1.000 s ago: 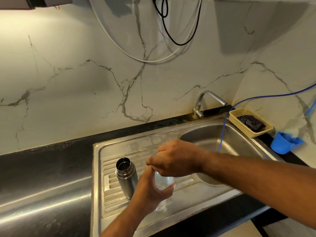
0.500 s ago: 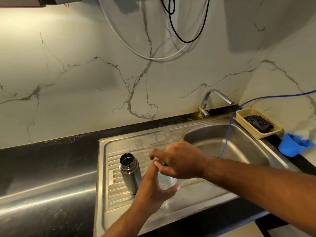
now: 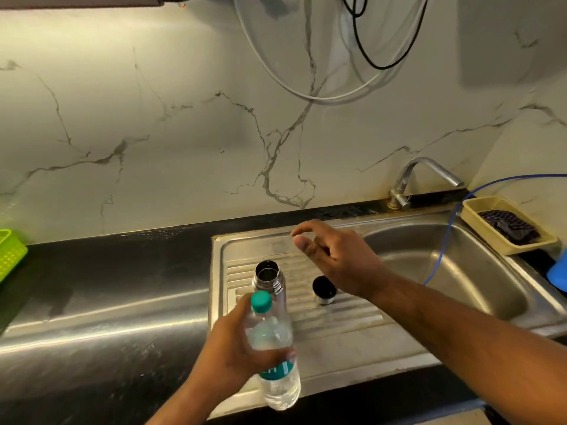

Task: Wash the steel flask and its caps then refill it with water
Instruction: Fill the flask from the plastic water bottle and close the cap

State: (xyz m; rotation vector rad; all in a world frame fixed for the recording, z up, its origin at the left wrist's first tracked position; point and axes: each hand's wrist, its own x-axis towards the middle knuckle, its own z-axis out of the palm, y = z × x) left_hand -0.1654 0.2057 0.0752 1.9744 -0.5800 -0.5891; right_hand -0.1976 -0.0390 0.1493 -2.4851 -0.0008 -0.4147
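The steel flask (image 3: 268,278) stands upright and uncapped on the ribbed draining board (image 3: 337,342) of the sink. A black-topped steel cap (image 3: 324,289) rests on the board to its right. My left hand (image 3: 236,351) grips a clear plastic water bottle (image 3: 276,348) with a teal cap screwed on, lifted in front of the flask and partly hiding it. My right hand (image 3: 334,259) hovers above the board behind the cap, fingers spread, holding nothing.
The sink bowl (image 3: 445,265) lies to the right under a steel tap (image 3: 423,179). A blue hose (image 3: 445,240) drops into the bowl. A yellow tray (image 3: 503,228) with a dark cloth and a blue holder (image 3: 558,274) sit far right. A green basket (image 3: 9,256) stands far left.
My right hand has come off the top of the plastic bottle and opened, moving up and back. My left hand has lifted the bottle, and the steel cap has come into sight.
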